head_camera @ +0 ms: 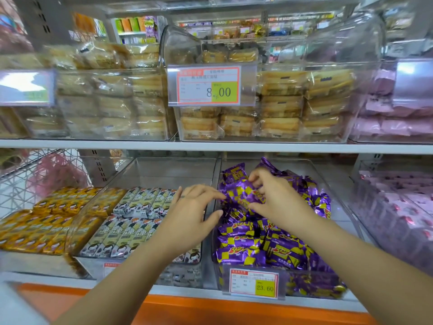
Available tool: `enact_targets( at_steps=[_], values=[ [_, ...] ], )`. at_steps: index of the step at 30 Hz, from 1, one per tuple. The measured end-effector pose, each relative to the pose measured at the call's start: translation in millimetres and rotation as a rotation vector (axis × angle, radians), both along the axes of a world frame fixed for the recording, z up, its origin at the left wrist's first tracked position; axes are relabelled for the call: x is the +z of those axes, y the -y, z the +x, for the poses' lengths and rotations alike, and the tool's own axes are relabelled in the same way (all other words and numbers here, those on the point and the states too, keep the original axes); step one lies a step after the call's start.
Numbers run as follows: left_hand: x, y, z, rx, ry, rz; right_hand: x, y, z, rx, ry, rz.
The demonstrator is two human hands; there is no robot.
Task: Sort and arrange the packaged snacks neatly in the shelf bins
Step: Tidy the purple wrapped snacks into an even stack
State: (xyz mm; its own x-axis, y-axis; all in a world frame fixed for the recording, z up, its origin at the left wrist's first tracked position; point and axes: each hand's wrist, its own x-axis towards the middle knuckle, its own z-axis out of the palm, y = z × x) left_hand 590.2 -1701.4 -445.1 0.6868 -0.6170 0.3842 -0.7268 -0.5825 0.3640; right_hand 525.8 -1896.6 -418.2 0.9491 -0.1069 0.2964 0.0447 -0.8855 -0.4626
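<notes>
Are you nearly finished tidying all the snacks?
About halfway, I'd guess. The white cartoon-printed packets and the golden-yellow foil packets already lie in fairly neat rows. Right now the right hand grips one purple-and-yellow foil packet, and the left hand touches its end. Still left: the heap of purple packets in the clear plastic bin lies jumbled.

The snack packets (257, 245) are gleaming purple with yellow checks and red lettering; neighbouring packets (131, 221) are showing white with cartoon faces; leftmost packets (46, 221) are glowing golden orange.
</notes>
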Motion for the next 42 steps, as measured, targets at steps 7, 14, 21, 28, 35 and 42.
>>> enact_targets(
  at_steps=[7, 14, 21, 28, 35, 42],
  values=[
    [-9, -2, 2, -0.001, 0.014, -0.016, -29, -3, 17, 0.158, -0.315, -0.110],
    [-17, -2, 5, -0.017, -0.038, -0.055, -27, 1, 16, 0.234, -0.441, 0.053],
    [-11, -3, 2, -0.038, -0.002, -0.026, 3, 23, -11, 0.204, -0.263, -0.031],
    [1, 24, -19, -0.225, 0.138, 0.163, -5, 29, -47, 0.124, -0.339, -0.544],
    [-1, 35, -35, -0.155, 0.114, 0.641, -9, 24, -56, 0.152, -0.263, -0.484],
    [-1, 38, -41, -0.107, 0.142, 0.663, -14, 16, -65, 0.284, -0.330, -0.279]
  ],
)
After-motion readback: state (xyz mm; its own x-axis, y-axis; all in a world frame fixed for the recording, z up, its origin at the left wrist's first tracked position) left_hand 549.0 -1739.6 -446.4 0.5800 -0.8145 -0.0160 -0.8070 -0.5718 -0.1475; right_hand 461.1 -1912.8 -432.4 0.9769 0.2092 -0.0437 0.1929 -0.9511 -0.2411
